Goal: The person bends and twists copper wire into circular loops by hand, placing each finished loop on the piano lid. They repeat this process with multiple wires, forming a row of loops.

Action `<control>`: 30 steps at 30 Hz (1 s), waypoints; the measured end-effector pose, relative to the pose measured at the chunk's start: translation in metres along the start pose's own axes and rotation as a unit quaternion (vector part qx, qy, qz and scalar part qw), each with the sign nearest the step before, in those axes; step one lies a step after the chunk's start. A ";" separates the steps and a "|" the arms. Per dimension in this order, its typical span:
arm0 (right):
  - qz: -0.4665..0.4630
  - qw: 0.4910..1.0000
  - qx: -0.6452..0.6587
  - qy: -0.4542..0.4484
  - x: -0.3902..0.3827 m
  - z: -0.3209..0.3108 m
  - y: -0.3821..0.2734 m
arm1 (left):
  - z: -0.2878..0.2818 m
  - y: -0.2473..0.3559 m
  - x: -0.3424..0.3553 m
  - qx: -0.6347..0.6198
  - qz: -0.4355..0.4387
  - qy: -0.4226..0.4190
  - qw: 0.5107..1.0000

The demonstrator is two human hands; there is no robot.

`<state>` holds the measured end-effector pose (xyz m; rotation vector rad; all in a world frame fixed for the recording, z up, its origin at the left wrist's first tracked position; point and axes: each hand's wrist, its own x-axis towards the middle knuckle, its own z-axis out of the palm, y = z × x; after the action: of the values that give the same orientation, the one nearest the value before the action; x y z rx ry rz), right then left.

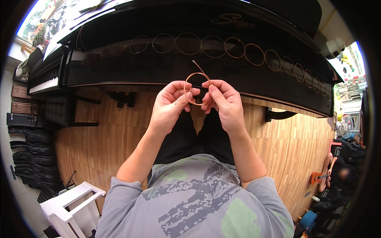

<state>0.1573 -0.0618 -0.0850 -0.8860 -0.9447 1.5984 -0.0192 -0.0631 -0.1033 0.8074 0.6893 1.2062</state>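
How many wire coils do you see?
13 clear: 1 coil between the left hand and right hand, 12 coils in a row along the piano. A faint loop farther left may be another; overlaps could hide more.

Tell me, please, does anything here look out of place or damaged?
One oddity: the coppery coil held by the left hand and right hand has a loose end sticking up past its ring, so it looks not fully wound. The coils on the black piano form a row; I see no damage.
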 end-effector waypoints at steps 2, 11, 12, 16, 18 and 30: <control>-0.002 1.000 -0.025 0.003 -0.001 0.002 0.000 | -0.001 -0.002 0.000 -0.013 -0.003 -0.009 1.000; -0.040 0.997 -0.060 0.010 -0.004 0.005 0.001 | -0.001 -0.005 -0.001 -0.041 -0.004 -0.041 0.998; -0.041 0.998 -0.054 0.013 -0.004 0.004 0.000 | -0.002 -0.004 -0.001 -0.038 -0.002 -0.045 0.998; -0.041 0.999 -0.016 0.009 -0.002 0.002 -0.001 | -0.004 -0.006 0.001 -0.050 0.012 -0.049 0.998; -0.045 0.999 -0.001 0.000 -0.001 0.001 0.000 | -0.006 -0.005 0.000 -0.026 0.009 -0.040 0.999; -0.047 0.999 0.019 0.010 0.001 0.000 0.002 | -0.011 -0.004 -0.013 0.059 0.036 0.057 0.996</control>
<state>0.1561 -0.0611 -0.0872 -0.8182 -0.9273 1.5201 -0.0289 -0.0743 -0.1116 0.8721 0.8369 1.2948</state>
